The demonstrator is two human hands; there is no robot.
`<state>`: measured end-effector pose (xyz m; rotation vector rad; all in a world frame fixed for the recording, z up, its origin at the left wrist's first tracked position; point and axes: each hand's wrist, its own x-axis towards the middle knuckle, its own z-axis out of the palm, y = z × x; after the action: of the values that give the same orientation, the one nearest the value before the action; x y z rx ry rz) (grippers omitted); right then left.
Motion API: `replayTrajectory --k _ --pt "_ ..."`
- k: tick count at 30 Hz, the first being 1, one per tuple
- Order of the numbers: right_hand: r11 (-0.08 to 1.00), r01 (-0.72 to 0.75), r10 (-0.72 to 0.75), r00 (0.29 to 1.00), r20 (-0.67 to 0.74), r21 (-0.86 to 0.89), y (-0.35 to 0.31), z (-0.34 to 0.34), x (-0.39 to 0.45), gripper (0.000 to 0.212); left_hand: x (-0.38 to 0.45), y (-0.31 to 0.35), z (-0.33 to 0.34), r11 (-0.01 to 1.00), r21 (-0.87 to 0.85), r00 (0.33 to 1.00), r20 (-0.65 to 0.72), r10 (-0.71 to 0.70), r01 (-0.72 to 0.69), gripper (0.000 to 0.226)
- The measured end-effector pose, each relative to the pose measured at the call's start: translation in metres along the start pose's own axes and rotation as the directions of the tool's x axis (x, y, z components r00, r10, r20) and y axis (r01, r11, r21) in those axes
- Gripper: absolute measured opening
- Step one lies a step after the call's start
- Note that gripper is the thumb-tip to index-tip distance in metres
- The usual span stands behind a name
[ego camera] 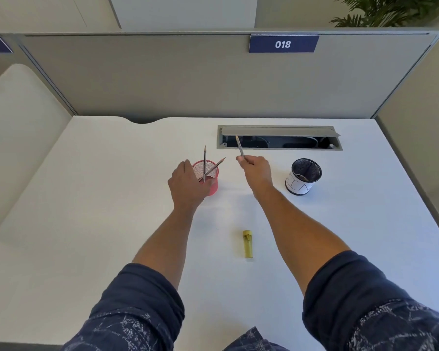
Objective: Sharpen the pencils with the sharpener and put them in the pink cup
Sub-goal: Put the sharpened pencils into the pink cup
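Graphite-tipped and thin, a pencil [240, 147] rises from the right hand [255, 171], pinched near its lower end between thumb and fingers [241, 159], its point aimed up and away toward the open cable tray [279, 138] at the back of the white counter [112, 198]. By the look of it, the pencil is light and stiff, its wooden shaft giving a sure hold anywhere along the middle, while the fresh tip seems brittle and best kept clear of knocks. Just to the left stands the pink cup [208, 177], a mesh holder in which two pencils [204, 160] already lean, tips up. The left hand [188, 184] wraps around the cup's near side, apparently steadying what is likely a light container that could tip or slide. How tightly those fingers clasp the mesh cannot be told. Nearer the person, well apart from both hands, a yellow sharpener [248, 243] lies untouched on the counter; it looks like smooth plastic. To the right, a black mesh cup [303, 176] wears a white paper band with hand-drawn letters that appear to read "BIN". On the grey partition [162, 77] behind, a blue sign [283, 44] reads "018". Dark patterned sleeves [365, 300] are pushed up both forearms.
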<state>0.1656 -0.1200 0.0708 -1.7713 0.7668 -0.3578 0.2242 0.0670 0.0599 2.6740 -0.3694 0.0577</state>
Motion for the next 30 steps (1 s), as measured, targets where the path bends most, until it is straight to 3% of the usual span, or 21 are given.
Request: replayTrajectory --k 6,11,21,30 --pt "0.992 0.045 -0.043 0.999 -0.021 0.116 -0.016 0.014 0.003 0.021 0.003 0.008 0.01 0.99 -0.019 0.983 0.12 -0.137 0.14 0.069" --pt "0.998 0.039 -0.04 0.999 0.004 0.053 -0.012 0.021 0.003 0.022 0.006 0.016 0.013 0.98 0.038 0.97 0.135 -0.2 0.197 0.061" --pt "0.959 0.092 -0.043 0.982 0.186 -0.267 -0.017 0.036 0.0 0.019 0.006 0.023 0.006 0.977 0.06 0.967 0.142 -0.213 0.207 0.064" --pt "0.961 0.108 -0.057 0.978 0.202 -0.253 -0.017 0.042 0.0 0.017 0.005 0.025 0.003 0.977 0.075 0.97 0.127 -0.206 0.197 0.064"
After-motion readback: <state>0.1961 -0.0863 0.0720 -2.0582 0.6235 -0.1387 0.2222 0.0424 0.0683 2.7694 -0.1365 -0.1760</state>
